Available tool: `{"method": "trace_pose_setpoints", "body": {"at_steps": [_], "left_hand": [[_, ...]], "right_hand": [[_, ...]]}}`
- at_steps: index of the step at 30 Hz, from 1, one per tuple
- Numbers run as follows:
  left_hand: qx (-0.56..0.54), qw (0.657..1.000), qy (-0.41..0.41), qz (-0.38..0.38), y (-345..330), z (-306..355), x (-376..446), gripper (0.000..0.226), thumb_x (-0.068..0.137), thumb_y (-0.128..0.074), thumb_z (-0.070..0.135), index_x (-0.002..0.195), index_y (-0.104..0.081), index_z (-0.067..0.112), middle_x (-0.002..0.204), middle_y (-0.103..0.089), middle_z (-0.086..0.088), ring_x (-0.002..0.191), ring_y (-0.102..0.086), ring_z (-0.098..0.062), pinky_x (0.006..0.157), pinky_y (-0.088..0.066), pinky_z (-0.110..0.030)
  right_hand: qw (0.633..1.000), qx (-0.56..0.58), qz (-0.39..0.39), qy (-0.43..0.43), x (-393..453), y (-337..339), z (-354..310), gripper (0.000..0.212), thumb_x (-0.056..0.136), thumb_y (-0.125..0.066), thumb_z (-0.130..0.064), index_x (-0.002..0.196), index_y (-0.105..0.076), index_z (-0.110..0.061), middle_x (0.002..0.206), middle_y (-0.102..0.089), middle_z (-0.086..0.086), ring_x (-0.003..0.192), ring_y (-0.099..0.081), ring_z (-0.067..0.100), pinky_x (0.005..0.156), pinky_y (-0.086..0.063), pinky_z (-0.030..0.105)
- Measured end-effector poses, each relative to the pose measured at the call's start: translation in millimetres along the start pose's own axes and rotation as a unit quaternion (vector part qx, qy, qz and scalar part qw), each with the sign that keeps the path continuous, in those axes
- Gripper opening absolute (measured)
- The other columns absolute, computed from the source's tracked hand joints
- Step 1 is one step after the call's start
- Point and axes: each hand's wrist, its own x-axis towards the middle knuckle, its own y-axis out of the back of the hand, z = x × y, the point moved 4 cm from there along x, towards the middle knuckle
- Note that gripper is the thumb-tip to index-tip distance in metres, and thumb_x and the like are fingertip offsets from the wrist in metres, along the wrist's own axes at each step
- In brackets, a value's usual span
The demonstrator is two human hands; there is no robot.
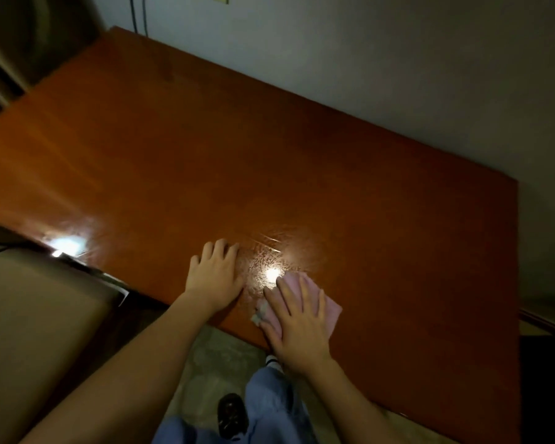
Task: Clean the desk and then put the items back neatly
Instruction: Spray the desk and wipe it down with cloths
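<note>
Right hand [297,328] spread flat, fingers straight, pressing a pink cleaning cloth [314,302] onto the tabletop [398,267] close to its near edge, palm weight over the whole cloth so that as much of it as possible rubs the wood. Folded into a rough square, presumably to give a firm pad under the palm; a paler, crumpled corner poking out by the thumb, possibly a tissue or just the cloth's worn edge, too blurred to tell. Left hand [215,277] laid open and flat on the wood just beside, fingers relaxed and gripping nothing, most likely as a brace to steady the body while leaning over. Between the two hands, a bright lamp reflection [272,274] ringed with streaky, mottled sheen, probably damp film left by wiping. No desk items in sight anywhere on the surface, from near edge to far corners, so likely set aside for the wipe. Wiping stage in hand, judging by this; putting the items back neatly not yet begun.
</note>
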Motion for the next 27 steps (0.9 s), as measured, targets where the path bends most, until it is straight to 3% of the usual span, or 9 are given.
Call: {"method": "trace_pose_setpoints", "body": {"at_steps": [4,7,10,14,17,19,21,24,27], "left_hand": [[-0.002,0.998,-0.058,0.008,5,40,15,0.062,0.094,-0.042,0.043,0.147,-0.020,0.020,0.150,-0.022,-0.005,0.138,-0.019,-0.024,0.109,-0.027,-0.042],[-0.004,0.999,-0.051,0.006,6,47,27,0.063,0.094,-0.042,0.044,0.148,-0.020,0.019,0.151,-0.022,-0.005,0.139,-0.018,-0.024,0.111,-0.025,-0.043],[-0.002,0.999,-0.039,-0.005,4,44,35,0.064,0.094,-0.041,0.044,0.148,-0.018,0.020,0.152,-0.019,-0.003,0.140,-0.016,-0.024,0.112,-0.024,-0.043],[0.005,1.000,-0.025,-0.002,9,36,46,0.060,0.096,-0.036,0.043,0.149,-0.017,0.022,0.154,-0.017,-0.003,0.142,-0.014,-0.022,0.112,-0.023,-0.042],[0.011,1.000,-0.011,-0.011,15,31,54,0.061,0.097,-0.033,0.045,0.150,-0.015,0.021,0.154,-0.016,-0.003,0.142,-0.013,-0.023,0.112,-0.023,-0.041],[0.016,1.000,-0.010,-0.012,19,34,61,0.063,0.096,-0.035,0.045,0.150,-0.014,0.021,0.153,-0.017,-0.003,0.141,-0.014,-0.024,0.111,-0.024,-0.041],[0.021,1.000,-0.018,-0.012,23,42,68,0.064,0.095,-0.037,0.045,0.150,-0.014,0.021,0.153,-0.017,-0.003,0.141,-0.015,-0.023,0.111,-0.025,-0.041],[0.020,0.999,-0.035,-0.013,26,55,76,0.063,0.096,-0.037,0.044,0.150,-0.015,0.020,0.153,-0.016,-0.003,0.141,-0.014,-0.023,0.111,-0.025,-0.042],[0.020,0.999,-0.042,-0.009,29,59,86,0.062,0.096,-0.036,0.044,0.149,-0.015,0.020,0.153,-0.016,-0.002,0.141,-0.015,-0.023,0.111,-0.025,-0.041]], "right_hand": [[0.996,0.015,0.014,-0.092,14,12,46,0.057,0.091,-0.028,-0.058,0.139,-0.039,-0.030,0.151,-0.036,0.000,0.142,-0.014,0.032,0.104,-0.019,0.066],[0.987,0.035,0.009,-0.158,53,25,71,0.072,0.087,-0.009,-0.066,0.150,-0.019,-0.032,0.160,-0.008,-0.001,0.145,0.012,0.028,0.109,0.010,0.059],[0.986,0.045,0.002,-0.164,96,34,69,0.071,0.089,-0.006,-0.067,0.151,-0.005,-0.033,0.160,0.007,-0.002,0.143,0.021,0.032,0.107,0.018,0.057],[0.997,0.030,-0.008,-0.076,121,36,37,0.078,0.082,0.005,-0.065,0.151,-0.005,-0.032,0.160,0.002,0.000,0.144,0.016,0.035,0.106,0.015,0.060],[1.000,0.022,0.006,0.002,98,32,29,0.064,0.090,-0.022,-0.060,0.146,-0.027,-0.029,0.155,-0.028,0.003,0.144,-0.013,0.038,0.108,-0.016,0.068],[0.999,0.003,0.005,0.039,76,25,43,0.060,0.091,-0.034,-0.059,0.143,-0.033,-0.029,0.152,-0.035,0.001,0.142,-0.017,0.034,0.104,-0.026,0.067],[0.999,0.000,0.009,0.034,63,24,72,0.059,0.092,-0.033,-0.059,0.142,-0.035,-0.029,0.152,-0.034,0.000,0.143,-0.011,0.031,0.105,-0.023,0.067],[0.999,-0.027,0.007,-0.044,71,35,119,0.063,0.093,-0.018,-0.062,0.145,-0.033,-0.029,0.152,-0.033,0.000,0.143,-0.010,0.031,0.107,-0.014,0.064],[0.992,0.006,0.016,-0.127,104,52,147,0.077,0.087,-0.001,-0.069,0.150,-0.021,-0.029,0.159,-0.014,-0.001,0.146,0.004,0.031,0.110,0.004,0.060]]}}
